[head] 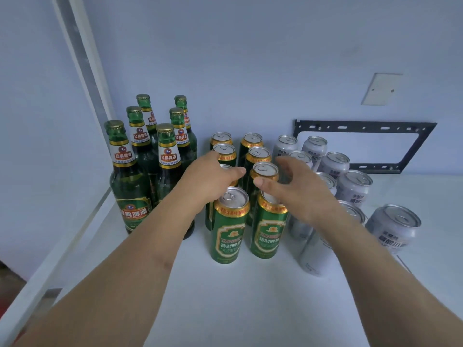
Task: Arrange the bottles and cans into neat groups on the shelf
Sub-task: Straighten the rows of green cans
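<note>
A pale blue wall (pixel 250 58) backed the white shelf (pixel 238 296), which carried 3 groups of drinks. The green cans (pixel 228 229) served as the centre: 2 columns of them ran from the front toward the wall, all upright, gold-rimmed, standing just beside one another. To the left of the green cans stood 6 green glass bottles (pixel 127 186) with gold caps, packed in 2 columns against a white side panel (pixel 37 121). To the right of the green cans stood the silver cans (pixel 350 184), also in columns; 1 silver can (pixel 393 226) stood a little apart at the far right of that group, nearer the front.

Both of the person's bare arms reached in from the front over the green cans. The left hand (pixel 208 176) lay over the top of a can in the left green column, fingers together and bent down on its far side, thumb pointing right; whether it gripped the can could not be told. The right hand (pixel 298 186) hung above the right green column and the nearest silver cans, fingers loosely spread and curved, thumb over the front right green can, holding nothing that could be seen.

On the wall behind the silver cans hung a black metal bracket frame (pixel 363 126), with a blank white cover plate (pixel 380 88) above it.
</note>
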